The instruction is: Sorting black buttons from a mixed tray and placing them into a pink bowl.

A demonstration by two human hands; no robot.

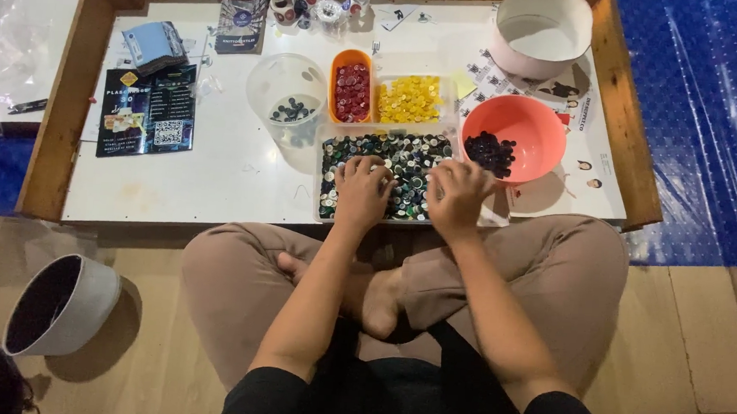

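A clear tray full of mixed dark, green and white buttons lies at the near edge of a low white table. My left hand rests palm down on the buttons in its left half. My right hand presses on the tray's right end, fingers spread and blurred. Whether either hand pinches a button is hidden. Behind the tray stand an orange tub of red buttons, a clear tub of yellow buttons, a salmon bowl with dark purple buttons and a clear cup with a few dark buttons.
A big white round tub stands at the table's back right. Dark leaflets and a blue pouch lie at the left. The table has a raised wooden rim. A grey bucket sits on the floor at left; blue sheeting at right.
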